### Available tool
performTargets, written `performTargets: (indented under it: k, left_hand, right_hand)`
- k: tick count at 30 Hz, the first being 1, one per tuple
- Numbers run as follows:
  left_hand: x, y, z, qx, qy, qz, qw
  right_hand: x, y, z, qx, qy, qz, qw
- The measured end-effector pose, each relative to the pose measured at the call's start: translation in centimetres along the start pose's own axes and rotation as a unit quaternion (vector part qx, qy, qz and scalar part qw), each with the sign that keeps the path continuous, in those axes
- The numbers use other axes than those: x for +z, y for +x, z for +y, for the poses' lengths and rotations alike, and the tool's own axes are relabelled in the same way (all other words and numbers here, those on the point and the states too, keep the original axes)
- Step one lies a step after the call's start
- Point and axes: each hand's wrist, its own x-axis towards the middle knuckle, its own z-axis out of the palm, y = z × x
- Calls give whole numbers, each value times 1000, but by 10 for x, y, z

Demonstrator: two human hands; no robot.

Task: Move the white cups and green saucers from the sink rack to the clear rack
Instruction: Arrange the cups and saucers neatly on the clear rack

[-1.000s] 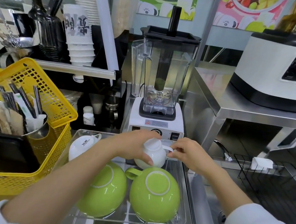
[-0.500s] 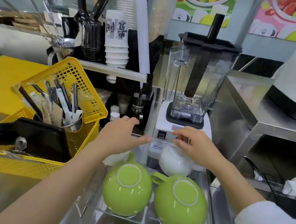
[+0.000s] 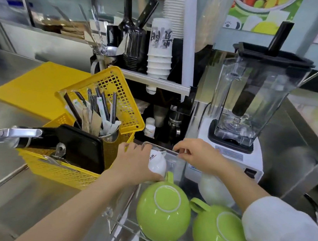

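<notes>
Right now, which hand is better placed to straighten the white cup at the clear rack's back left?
Left. The left hand already rests against that white cup in the clear rack. The right hand is at the rack's back rim, apart from it.

Two inverted cups (image 3: 163, 212) are being held side by side at the near end of the clear rack (image 3: 162, 148), with a second cup (image 3: 221, 235) lying right of the first. Behind them, a smaller cup (image 3: 157, 163) is sitting at the rack's far left, touched by the left hand (image 3: 134, 163); another (image 3: 212, 190), partly hidden, is probably lying at the far right beneath the right hand (image 3: 200, 156). A basket (image 3: 99, 138) is standing left of the rack, and a blender (image 3: 243, 115) behind it to the right.
</notes>
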Motion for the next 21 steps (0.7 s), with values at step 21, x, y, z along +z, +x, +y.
performTargets:
  k: [21]
  left_hand:
    - [-20,11,-19,76,-115,-24,990]
  right_hand:
    - [9,19,-5,21,-34,-106,994]
